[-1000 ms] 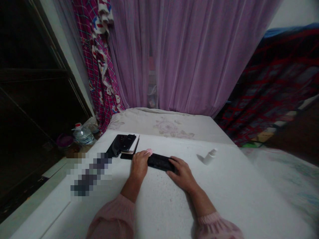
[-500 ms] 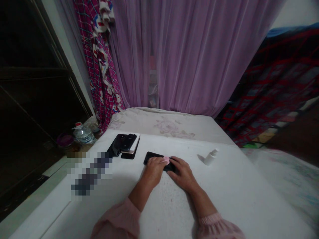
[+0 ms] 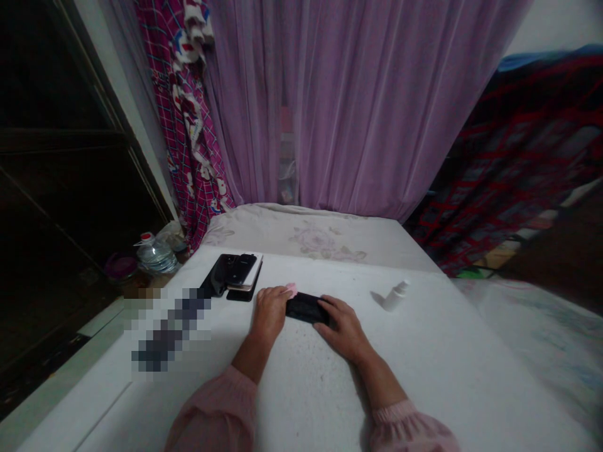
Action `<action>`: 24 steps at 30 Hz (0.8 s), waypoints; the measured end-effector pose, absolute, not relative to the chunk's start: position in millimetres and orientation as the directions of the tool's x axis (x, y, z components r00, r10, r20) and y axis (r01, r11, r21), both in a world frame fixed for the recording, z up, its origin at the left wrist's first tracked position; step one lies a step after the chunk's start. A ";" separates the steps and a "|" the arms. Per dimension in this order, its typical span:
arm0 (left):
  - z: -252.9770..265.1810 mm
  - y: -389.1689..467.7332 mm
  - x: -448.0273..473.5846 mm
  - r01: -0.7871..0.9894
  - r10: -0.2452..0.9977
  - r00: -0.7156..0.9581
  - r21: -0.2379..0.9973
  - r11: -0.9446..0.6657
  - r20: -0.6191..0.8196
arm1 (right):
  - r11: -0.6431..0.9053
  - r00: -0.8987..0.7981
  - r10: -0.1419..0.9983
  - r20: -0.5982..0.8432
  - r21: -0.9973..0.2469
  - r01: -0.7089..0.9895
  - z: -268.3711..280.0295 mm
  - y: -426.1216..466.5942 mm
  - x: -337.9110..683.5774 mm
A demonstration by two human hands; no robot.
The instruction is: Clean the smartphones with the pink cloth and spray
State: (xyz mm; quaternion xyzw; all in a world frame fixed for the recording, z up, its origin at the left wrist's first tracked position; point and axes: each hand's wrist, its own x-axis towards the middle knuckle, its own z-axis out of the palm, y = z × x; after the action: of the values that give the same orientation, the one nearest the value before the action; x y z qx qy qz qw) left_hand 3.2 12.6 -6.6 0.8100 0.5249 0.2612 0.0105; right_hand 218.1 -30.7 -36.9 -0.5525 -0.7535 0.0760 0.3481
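A black phone (image 3: 305,307) lies flat on the white table in front of me, its length running left to right. At its left end is my left hand (image 3: 271,311), closed on a small pink cloth (image 3: 291,290) that pokes out past the fingertips. My right hand (image 3: 343,325) grips the phone's right end, thumb at the near edge and fingers over the far edge. The phone's left end is partly hidden behind the left hand.
Several phones (image 3: 241,271) lie stacked at the left of the white table (image 3: 320,389). A small white spray bottle (image 3: 394,297) stands at the right. A blurred patch (image 3: 172,329) covers something near the left edge. Purple curtains (image 3: 367,107) hang behind.
My left hand has slid left along the phone with the pink cloth, from its middle to its left end. The right hand stays at the right end.
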 end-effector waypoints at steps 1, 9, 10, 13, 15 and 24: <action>-6.8 13.6 0.4 0.855 0.860 0.298 0.284 -0.433 0.415 | 0.380 -0.147 0.884 0.443 -0.500 0.778 -37.2 -30.5 218.3; -6.4 18.0 -13.5 0.884 0.887 0.236 0.290 -0.366 0.397 | 0.376 -0.142 0.885 0.444 -0.497 0.782 -40.2 -29.9 218.7; -6.3 18.6 -14.9 0.890 0.893 0.226 0.289 -0.352 0.390 | 0.375 -0.140 0.883 0.447 -0.496 0.783 -40.6 -29.9 218.8; -6.0 19.3 -17.9 0.901 0.903 0.202 0.291 -0.323 0.379 | 0.379 -0.140 0.881 0.451 -0.497 0.781 -40.8 -29.9 219.2; -5.6 18.3 -17.8 0.895 0.899 0.209 0.294 -0.334 0.385 | 0.378 -0.145 0.883 0.446 -0.497 0.781 -40.1 -30.0 219.3; -6.8 4.0 5.4 0.839 0.853 0.328 0.289 -0.461 0.407 | 0.384 -0.141 0.877 0.460 -0.493 0.781 -40.9 -29.8 218.8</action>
State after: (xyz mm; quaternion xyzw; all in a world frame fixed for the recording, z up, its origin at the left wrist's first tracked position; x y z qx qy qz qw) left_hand 5.4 4.0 -6.8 0.8147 0.5190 0.2581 0.0132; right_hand 218.8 -29.8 -40.9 -0.5508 -0.7523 0.0677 0.3551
